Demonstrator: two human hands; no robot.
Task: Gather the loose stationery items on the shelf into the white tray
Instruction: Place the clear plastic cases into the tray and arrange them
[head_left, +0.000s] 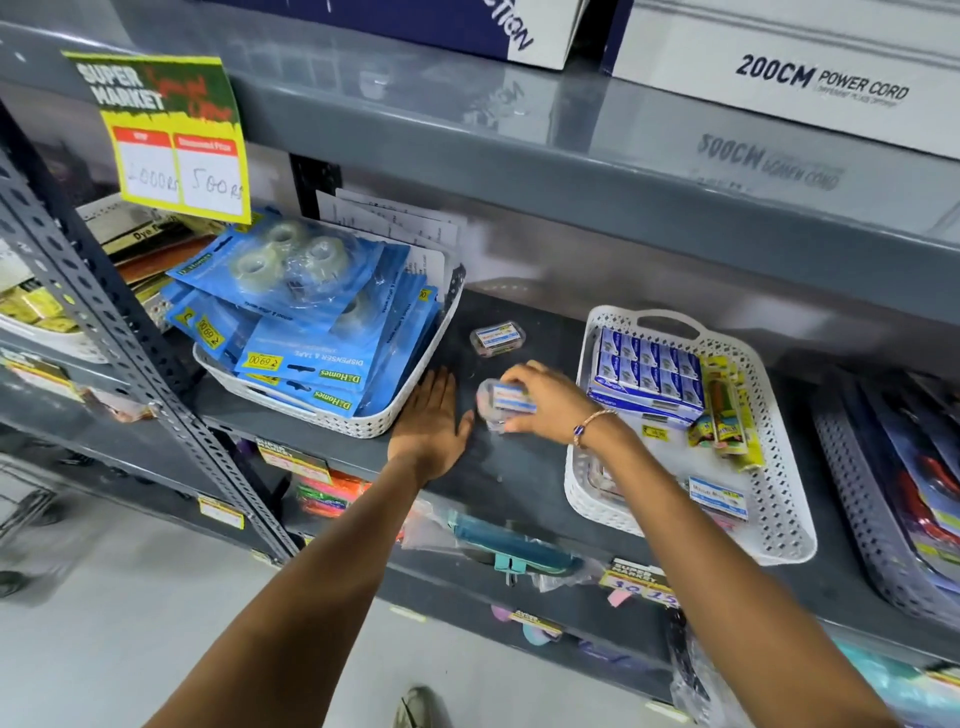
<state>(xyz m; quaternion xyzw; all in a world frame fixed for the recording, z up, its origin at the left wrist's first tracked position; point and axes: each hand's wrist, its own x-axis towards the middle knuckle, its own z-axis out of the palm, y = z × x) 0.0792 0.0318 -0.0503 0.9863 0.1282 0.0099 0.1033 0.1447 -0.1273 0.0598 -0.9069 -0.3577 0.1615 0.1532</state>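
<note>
Two small clear plastic boxes with white-and-blue labels are loose on the dark grey shelf (514, 478). One box (497, 338) lies further back. My right hand (550, 402) is closed around the nearer box (506, 405), stacked clear boxes by the look of it. My left hand (431, 421) rests flat on the shelf, fingers together, just left of that box. The white tray (779, 525) stands to the right, holding blue staple boxes (647, 371), a yellow pack (727, 415) and a similar labelled box (719, 496).
A second white tray (311, 410) full of blue tape-dispenser packs stands at the left, touching my left hand. A grey basket (872, 525) sits at the far right. The shelf above overhangs closely. A yellow price sign (171, 135) hangs at the upper left.
</note>
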